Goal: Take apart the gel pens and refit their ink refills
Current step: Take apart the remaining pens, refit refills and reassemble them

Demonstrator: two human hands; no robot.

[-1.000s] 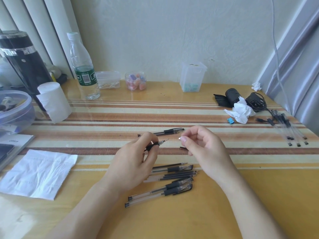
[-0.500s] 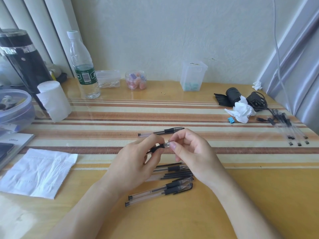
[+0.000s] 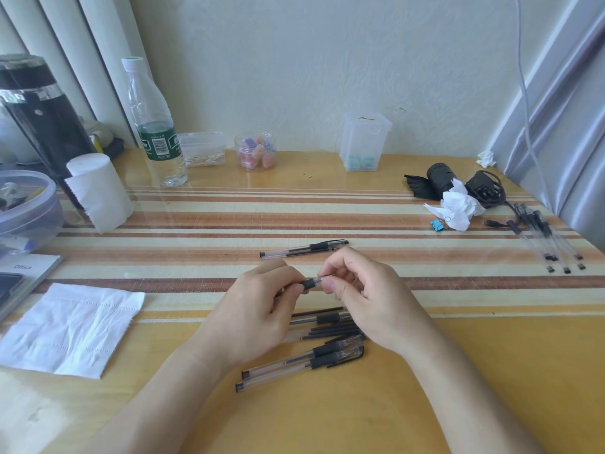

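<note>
My left hand (image 3: pixel 258 309) grips a gel pen (image 3: pixel 309 284) by its black rubber grip, pen pointing right. My right hand (image 3: pixel 363 290) pinches the clear tip end of that same pen. Both hands meet above the striped mat. One whole capped gel pen (image 3: pixel 302 249) lies just beyond the hands. Under and in front of the hands lies a pile of pens and loose black refills (image 3: pixel 327 329). Two capped pens (image 3: pixel 301 363) lie side by side nearest me.
A white tissue (image 3: pixel 70 329) lies at the left. Several more pens (image 3: pixel 550 244) lie at the right edge beside a crumpled tissue (image 3: pixel 456 206) and black cable (image 3: pixel 484 191). A water bottle (image 3: pixel 154 126), paper roll (image 3: pixel 98 191) and small plastic containers (image 3: pixel 363 142) stand at the back.
My right hand, apart from the pen a second ago with a small piece pinched, has come left and now grips the pen's tip end. My left hand has kept hold of the pen.
</note>
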